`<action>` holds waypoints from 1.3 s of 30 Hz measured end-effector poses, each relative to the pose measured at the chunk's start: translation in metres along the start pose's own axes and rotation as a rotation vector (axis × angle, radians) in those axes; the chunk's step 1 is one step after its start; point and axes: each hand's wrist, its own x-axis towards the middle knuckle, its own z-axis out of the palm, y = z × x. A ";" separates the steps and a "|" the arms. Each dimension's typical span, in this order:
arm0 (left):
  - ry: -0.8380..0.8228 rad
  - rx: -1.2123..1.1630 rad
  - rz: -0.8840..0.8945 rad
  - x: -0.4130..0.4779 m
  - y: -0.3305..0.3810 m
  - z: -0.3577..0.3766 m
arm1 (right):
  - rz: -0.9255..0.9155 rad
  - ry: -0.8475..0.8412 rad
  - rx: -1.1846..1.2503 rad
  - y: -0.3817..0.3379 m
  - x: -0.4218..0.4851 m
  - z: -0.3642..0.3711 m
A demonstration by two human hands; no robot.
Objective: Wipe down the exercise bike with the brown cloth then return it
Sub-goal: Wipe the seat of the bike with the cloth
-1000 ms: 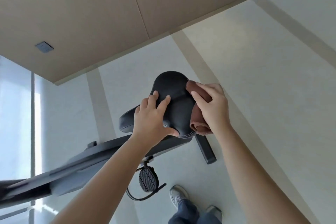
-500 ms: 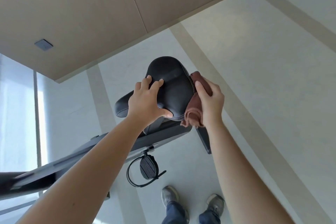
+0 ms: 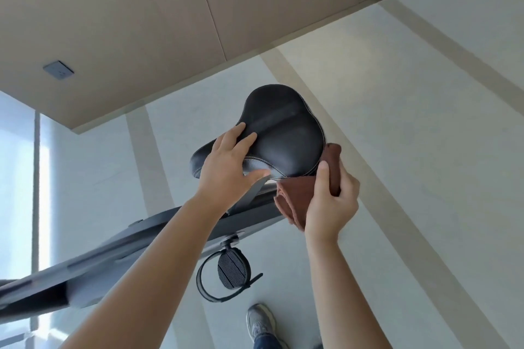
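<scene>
Wiping the exercise bike (image 3: 127,246) well here means dragging cloth firmly along the saddle (image 3: 283,133) rim, I judge, while the other hand steadies it. The brown cloth (image 3: 295,201) sits bunched in the grip of the right hand (image 3: 331,201) (thumb up, fingers curled), at the saddle's edge. Left of that grip, the left hand (image 3: 226,167) lies flat-fingered on the saddle, holding nothing.

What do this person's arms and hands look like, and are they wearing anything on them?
Both forearms are bare down to the picture's edge, with no sleeves in view. The left hand and the right hand are ungloved. No watch, bracelet or ring shows on the wrists or visible fingers. The nails that show look short and unpainted.
</scene>
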 end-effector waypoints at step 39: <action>0.386 -0.191 -0.552 -0.163 -0.025 0.013 | -1.938 -1.426 -0.847 -0.039 -0.005 0.085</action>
